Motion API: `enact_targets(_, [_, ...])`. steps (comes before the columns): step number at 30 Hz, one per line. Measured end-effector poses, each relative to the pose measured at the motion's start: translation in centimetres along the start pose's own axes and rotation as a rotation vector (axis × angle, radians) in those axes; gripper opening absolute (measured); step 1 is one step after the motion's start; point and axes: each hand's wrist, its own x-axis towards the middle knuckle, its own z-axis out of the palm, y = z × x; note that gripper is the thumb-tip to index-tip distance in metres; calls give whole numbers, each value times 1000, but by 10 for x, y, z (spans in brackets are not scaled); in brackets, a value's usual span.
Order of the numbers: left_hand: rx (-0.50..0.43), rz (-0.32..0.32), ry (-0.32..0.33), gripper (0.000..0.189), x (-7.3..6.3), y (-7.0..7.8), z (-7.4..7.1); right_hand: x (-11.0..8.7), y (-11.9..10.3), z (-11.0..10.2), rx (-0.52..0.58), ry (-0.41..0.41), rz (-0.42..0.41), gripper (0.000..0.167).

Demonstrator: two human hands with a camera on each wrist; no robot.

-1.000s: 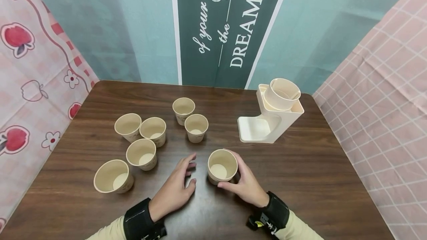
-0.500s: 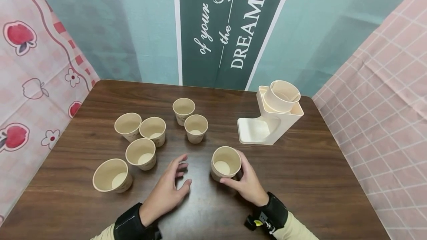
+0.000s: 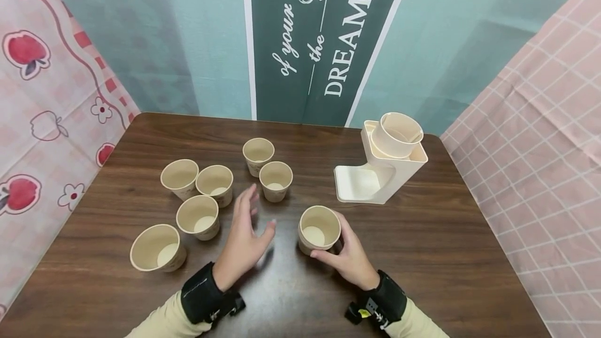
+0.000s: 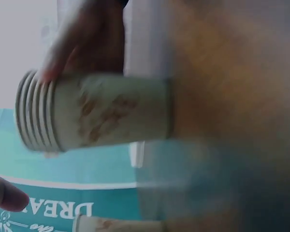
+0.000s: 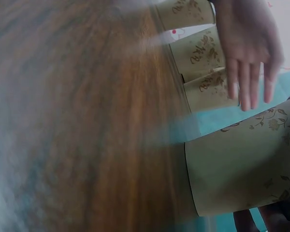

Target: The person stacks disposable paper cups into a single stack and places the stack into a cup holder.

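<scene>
My right hand (image 3: 349, 254) grips a stack of beige paper cups (image 3: 319, 228) from its right side, thumb at the front. In the left wrist view several nested rims show at the top of this stack (image 4: 106, 111), and brown floral print runs along its side. It stands upright on the table. My left hand (image 3: 244, 241) is in the air left of the stack, fingers extended, thumb apart, holding nothing. Its fingertips point at the small front paper cup (image 3: 276, 179). Another small paper cup (image 3: 258, 154) is just behind that one.
Several wider paper cups stand on the left: one at the front (image 3: 159, 249), one behind it (image 3: 199, 218), and a pair at the back (image 3: 180, 177). A cream-coloured stand (image 3: 392, 173) with a white cup-shaped piece (image 3: 396, 134) on top occupies the table's (image 3: 451, 254) back right.
My left hand first drew back slightly left, then reached forward to the small cups. The right hand shifted the stack a little to the right and back, keeping its grip.
</scene>
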Motion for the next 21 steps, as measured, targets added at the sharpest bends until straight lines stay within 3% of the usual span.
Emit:
enact_targets(4, [29,32,60,78,24,4,1,0,0,0,-1,1,0,88])
enact_targets(10, [124,-46,50,79,52,4,6,-2,0,-1,25,-6,14,87])
enact_targets(15, [158,-106,59,82,61,-3,17,-3,0,-1,35,-14,24,86])
enact_targets(21, [187,-107,69,90,67,-12,24,-1,1,-2,23,-15,21,87])
